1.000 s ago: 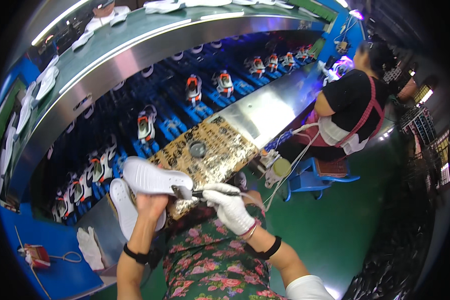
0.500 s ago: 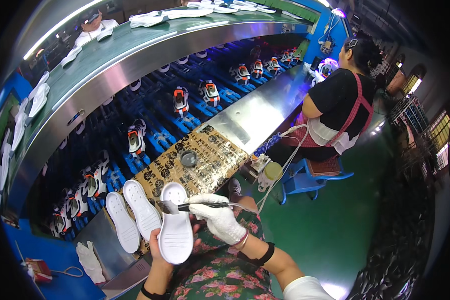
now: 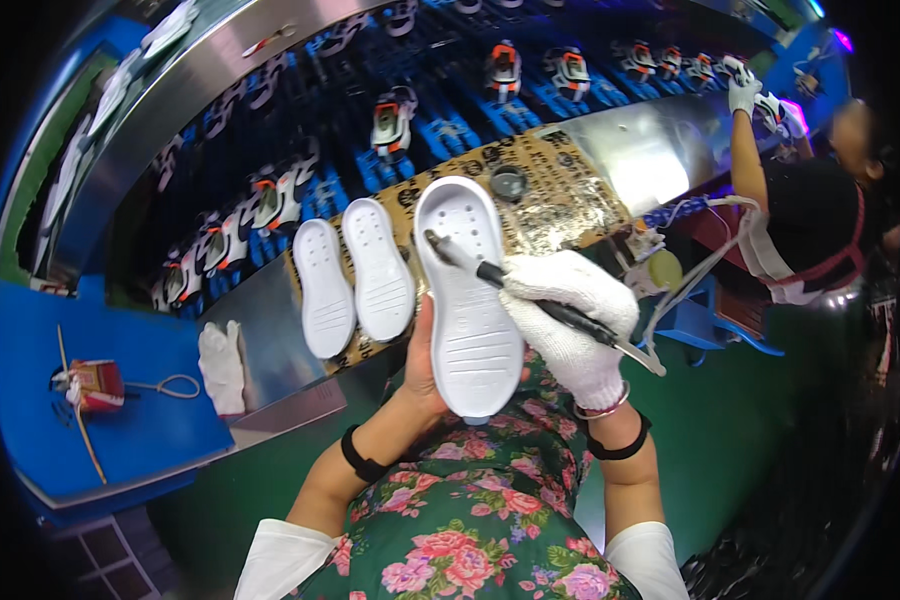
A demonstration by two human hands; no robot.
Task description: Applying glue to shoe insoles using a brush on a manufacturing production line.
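My bare left hand point(image 3: 422, 372) grips a white shoe sole point(image 3: 482, 350) from below, its hollow inner face turned up. In my right hand point(image 3: 575, 315), which wears a white knit glove, is a black-handled brush point(image 3: 560, 312) with a thin hose at its rear end. The brush's bristles touch the sole's inner face at the left, near the small holes of its far half. Two more white soles, a left one point(image 3: 325, 290) and a right one point(image 3: 380, 270), lie side by side on the taped cardboard point(image 3: 570, 205). Beyond the held sole sits a small dark round dish point(image 3: 508, 183).
Behind the cardboard, a blue rack line carries several white-and-orange shoe uppers point(image 3: 392, 122). A white glove point(image 3: 221, 368) lies at the left, near a red box point(image 3: 101, 386) on a blue surface. At the right, a co-worker's gloved hand point(image 3: 742, 95) is at the line, above a yellowish container point(image 3: 664, 270).
My view has tilted down and turned left. The held sole appears larger and closer, and the brush has shifted along its inner face. The co-worker's arm now reaches out to the line.
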